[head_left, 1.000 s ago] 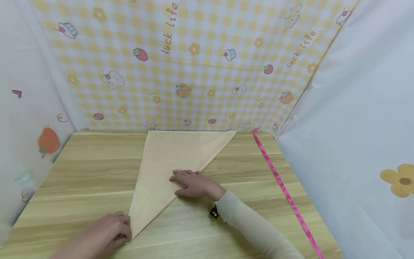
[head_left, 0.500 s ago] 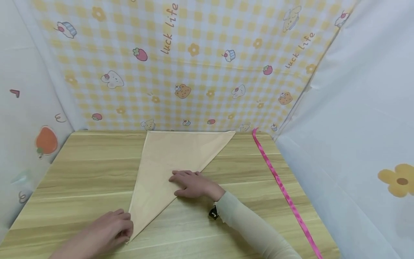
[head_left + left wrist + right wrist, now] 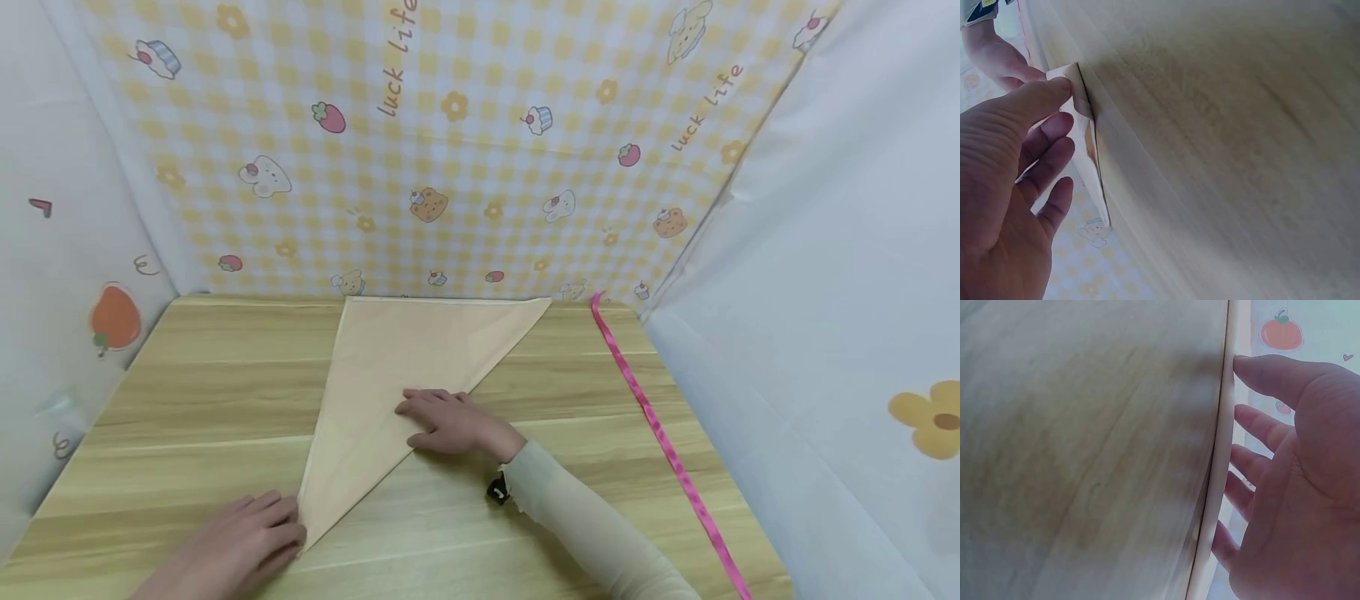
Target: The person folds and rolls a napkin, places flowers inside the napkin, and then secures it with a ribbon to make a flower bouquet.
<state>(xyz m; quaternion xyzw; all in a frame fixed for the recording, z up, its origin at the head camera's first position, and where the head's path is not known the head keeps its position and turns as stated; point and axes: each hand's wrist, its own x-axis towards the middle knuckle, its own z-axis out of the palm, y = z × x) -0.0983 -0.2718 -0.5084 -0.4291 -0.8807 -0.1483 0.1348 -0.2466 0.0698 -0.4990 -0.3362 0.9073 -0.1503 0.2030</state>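
A beige cloth [image 3: 375, 358], lying as a triangle with pale edges, is spread over the wooden table, its long slanted side toward the right. At its near corner my left hand [image 3: 240, 537] pinches the fabric. In the left wrist view the thumb [image 3: 1063, 87] lies against this cloth corner [image 3: 1075, 106]; the index finger is mostly hidden behind it. My right hand [image 3: 453, 425] rests on the cloth near the middle of the slanted side, fingers spread. The right wrist view shows its fingertips [image 3: 1244, 412] touching the cloth's surface [image 3: 1225, 425].
A long pink ribbon [image 3: 656, 425] runs along the table's [image 3: 210, 392] right side, from the back edge to the front. A small black object [image 3: 498, 489] shows at the right cuff. A checked curtain [image 3: 480, 167] stands behind, with white sheets at both sides.
The left hand's fingers have flattened and spread a little at the near corner. The right hand and the cloth keep their places; the head view has shifted slightly.
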